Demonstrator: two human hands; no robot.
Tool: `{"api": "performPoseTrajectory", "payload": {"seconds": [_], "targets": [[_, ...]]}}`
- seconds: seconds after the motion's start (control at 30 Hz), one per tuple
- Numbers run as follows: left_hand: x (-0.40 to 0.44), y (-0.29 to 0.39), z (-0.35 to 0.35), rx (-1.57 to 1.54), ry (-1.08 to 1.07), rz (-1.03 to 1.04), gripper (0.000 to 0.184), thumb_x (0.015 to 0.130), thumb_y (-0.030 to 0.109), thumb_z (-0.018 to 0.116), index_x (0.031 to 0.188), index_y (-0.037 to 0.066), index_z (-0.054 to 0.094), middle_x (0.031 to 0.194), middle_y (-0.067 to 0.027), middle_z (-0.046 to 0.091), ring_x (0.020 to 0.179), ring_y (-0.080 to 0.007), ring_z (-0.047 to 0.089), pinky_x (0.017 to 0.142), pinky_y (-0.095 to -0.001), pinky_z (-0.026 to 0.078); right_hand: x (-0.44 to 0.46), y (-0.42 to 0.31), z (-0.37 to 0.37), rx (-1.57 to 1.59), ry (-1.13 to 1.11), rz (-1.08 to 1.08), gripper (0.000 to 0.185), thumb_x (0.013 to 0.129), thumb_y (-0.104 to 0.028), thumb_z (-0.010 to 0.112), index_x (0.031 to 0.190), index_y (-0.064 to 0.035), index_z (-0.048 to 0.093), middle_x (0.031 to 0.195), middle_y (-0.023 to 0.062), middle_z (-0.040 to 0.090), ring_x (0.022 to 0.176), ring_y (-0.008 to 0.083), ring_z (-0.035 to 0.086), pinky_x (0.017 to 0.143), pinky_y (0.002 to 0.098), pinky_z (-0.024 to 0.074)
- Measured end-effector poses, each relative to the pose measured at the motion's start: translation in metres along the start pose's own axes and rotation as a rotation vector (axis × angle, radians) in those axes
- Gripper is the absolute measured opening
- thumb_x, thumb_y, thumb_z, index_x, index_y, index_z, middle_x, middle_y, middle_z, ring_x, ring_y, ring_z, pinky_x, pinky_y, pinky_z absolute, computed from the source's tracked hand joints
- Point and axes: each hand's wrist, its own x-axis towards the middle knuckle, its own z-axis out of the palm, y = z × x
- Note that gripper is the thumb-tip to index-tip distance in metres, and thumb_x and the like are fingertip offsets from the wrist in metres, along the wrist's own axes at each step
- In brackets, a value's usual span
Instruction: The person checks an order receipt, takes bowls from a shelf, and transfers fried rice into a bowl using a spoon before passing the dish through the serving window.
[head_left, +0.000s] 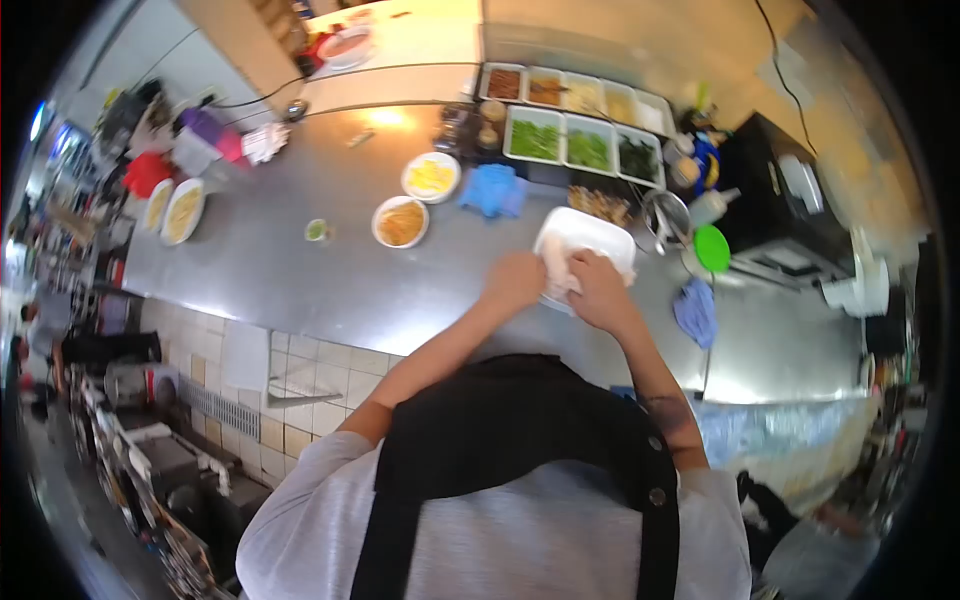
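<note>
Both hands meet over a white rectangular tray (590, 225) on the steel counter. Between them is a pale, soft-looking crumpled piece (557, 263); whether it is cloth, paper or food I cannot make out. My left hand (517, 280) is closed at its left side, fingers partly hidden. My right hand (597, 288) is closed on its right side, over the tray's near part. Left of the tray lies a blue cloth (492, 190). Two white bowls stand farther left, one with yellow pieces (431, 177), one with orange shreds (401, 224).
Behind the tray, white containers of chopped greens (534, 134) stand in rows. A metal pot (665, 215), a green lid (711, 248) and a purple-blue cloth (695, 312) are to the right. Oval dishes (182, 212) sit at far left. A black appliance (785, 210) stands at right.
</note>
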Motion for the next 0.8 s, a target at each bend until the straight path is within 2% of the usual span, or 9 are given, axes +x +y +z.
{"api": "performPoseTrajectory", "payload": {"seconds": [0.23, 0.3, 0.4, 0.5, 0.53, 0.63, 0.73, 0.77, 0.8], "targets": [[0.003, 0.003, -0.009, -0.128, -0.011, -0.153, 0.037, 0.090, 0.026, 0.042, 0.077, -0.001, 0.065, 0.081, -0.0224, 0.064, 0.077, -0.0396, 0.062, 0.070, -0.0492, 0.049, 0.012, -0.002, -0.087, 0.085, -0.570, 0.115, 0.029, 0.059, -0.013, 0.057, 0.086, -0.0042, 0.066, 0.079, 0.0202, 0.064, 0.074, 0.0380, 0.061, 0.070, 0.0439, 0.0487], [0.004, 0.002, -0.018, -0.113, -0.001, -0.141, 0.040, 0.090, 0.028, 0.042, 0.076, -0.002, 0.064, 0.080, -0.0244, 0.063, 0.076, -0.0407, 0.061, 0.071, -0.0501, 0.048, -0.004, 0.021, -0.102, 0.022, -0.441, 0.170, 0.030, 0.060, -0.012, 0.057, 0.087, -0.0050, 0.067, 0.079, 0.0215, 0.063, 0.077, 0.0375, 0.061, 0.070, 0.0393, 0.0494], [0.003, 0.003, -0.040, -0.106, 0.036, -0.115, 0.042, 0.091, 0.029, 0.042, 0.074, -0.004, 0.063, 0.078, -0.0265, 0.061, 0.074, -0.0419, 0.060, 0.070, -0.0508, 0.046, -0.024, 0.036, -0.142, 0.250, -0.299, 0.424, 0.035, 0.059, -0.007, 0.057, 0.092, 0.0016, 0.064, 0.086, 0.0141, 0.066, 0.084, 0.0242, 0.063, 0.075, 0.0342, 0.0488], [0.009, -0.014, -0.039, -0.185, 0.057, -0.071, 0.041, 0.091, 0.027, 0.043, 0.074, -0.005, 0.062, 0.075, -0.0260, 0.060, 0.071, -0.0414, 0.060, 0.067, -0.0498, 0.046, -0.065, 0.074, -0.117, 0.873, 0.133, 0.644, 0.040, 0.068, -0.006, 0.058, 0.108, 0.0009, 0.059, 0.095, 0.0089, 0.065, 0.088, 0.0198, 0.062, 0.078, 0.0332, 0.0493], [0.005, -0.012, -0.043, -0.242, 0.050, -0.038, 0.042, 0.091, 0.027, 0.043, 0.073, -0.005, 0.062, 0.073, -0.0262, 0.060, 0.069, -0.0417, 0.059, 0.066, -0.0495, 0.046, -0.075, 0.075, -0.095, 1.037, 0.333, 0.577, 0.040, 0.082, -0.023, 0.057, 0.113, 0.0012, 0.055, 0.107, 0.0085, 0.063, 0.087, 0.0246, 0.064, 0.077, 0.0366, 0.0504], [-0.005, 0.010, -0.036, -0.432, 0.063, 0.030, 0.044, 0.092, 0.029, 0.044, 0.070, -0.006, 0.060, 0.059, -0.0197, 0.058, 0.055, -0.0333, 0.058, 0.057, -0.0441, 0.044, -0.070, 0.023, -0.075, 1.952, 0.589, 0.514, 0.043, 0.090, -0.025, 0.051, 0.126, -0.0009, 0.045, 0.114, 0.0110, 0.058, 0.098, 0.0211, 0.060, 0.085, 0.0348, 0.0492], [-0.013, 0.040, -0.032, -0.580, 0.096, 0.054, 0.044, 0.092, 0.029, 0.046, 0.068, -0.007, 0.058, 0.052, -0.0136, 0.055, 0.048, -0.0230, 0.056, 0.050, -0.0387, 0.042, -0.056, 0.009, -0.060, 2.167, 0.600, 0.119, 0.048, 0.092, -0.034, 0.047, 0.128, -0.0030, 0.044, 0.123, 0.0117, 0.053, 0.109, 0.0234, 0.055, 0.094, 0.0378, 0.0445], [-0.014, 0.049, -0.036, -0.620, 0.107, 0.063, 0.044, 0.092, 0.028, 0.046, 0.068, -0.007, 0.057, 0.051, -0.0122, 0.055, 0.047, -0.0201, 0.055, 0.048, -0.0373, 0.041, -0.058, 0.011, -0.053, 2.037, 0.543, 0.171, 0.049, 0.093, -0.035, 0.045, 0.129, -0.0024, 0.043, 0.124, 0.0128, 0.053, 0.110, 0.0240, 0.055, 0.095, 0.0384, 0.0437], [-0.015, 0.055, -0.041, -0.651, 0.108, 0.057, 0.043, 0.092, 0.027, 0.046, 0.069, -0.007, 0.057, 0.054, -0.0162, 0.055, 0.049, -0.0258, 0.055, 0.050, -0.0391, 0.042, -0.062, 0.019, -0.039, 1.905, 0.490, 0.223, 0.050, 0.093, -0.036, 0.043, 0.129, -0.0018, 0.042, 0.124, 0.0138, 0.052, 0.111, 0.0247, 0.054, 0.096, 0.0389, 0.0430]]}}
